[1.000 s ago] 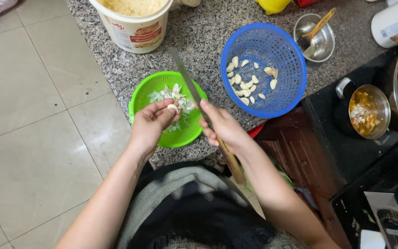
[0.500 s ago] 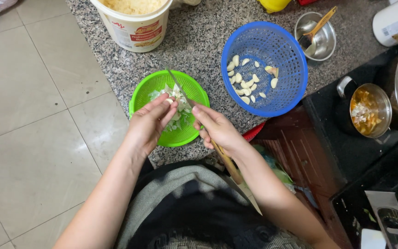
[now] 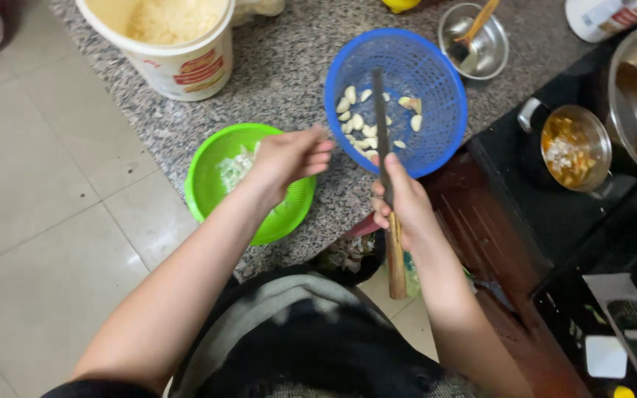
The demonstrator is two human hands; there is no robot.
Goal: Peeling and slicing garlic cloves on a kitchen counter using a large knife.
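The right hand [image 3: 401,200] is closed firmly around the wooden handle of a long knife [image 3: 383,158], whose narrow dark blade reaches forward over the blue basket [image 3: 436,140], its tip above the peeled garlic cloves [image 3: 366,121] lying inside. The left hand [image 3: 289,158] is loosely cupped, fingers together and slightly curled, hovering over the right edge of the green basket [image 3: 204,188]; whether it pinches anything cannot be told.

The blue basket is a round plastic sieve with a fine mesh wall, standing on the speckled grey granite table [image 3: 289,66]. The cloves in it are smooth, pale and cream-coloured. Just left of the blue basket and nearer the person, the green basket is a shallower plastic colander, overhanging the table's edge and holding chopped whitish-green bits [image 3: 234,166]. Further left and behind it stands a cream plastic bucket [image 3: 186,70] filled with a pale grainy mass. Behind the blue basket to the right sits a small shiny steel bowl [image 3: 488,51] with a wooden spoon. Well to the right of the blue basket, a steel pot [image 3: 591,140] holds orange and white chopped food.
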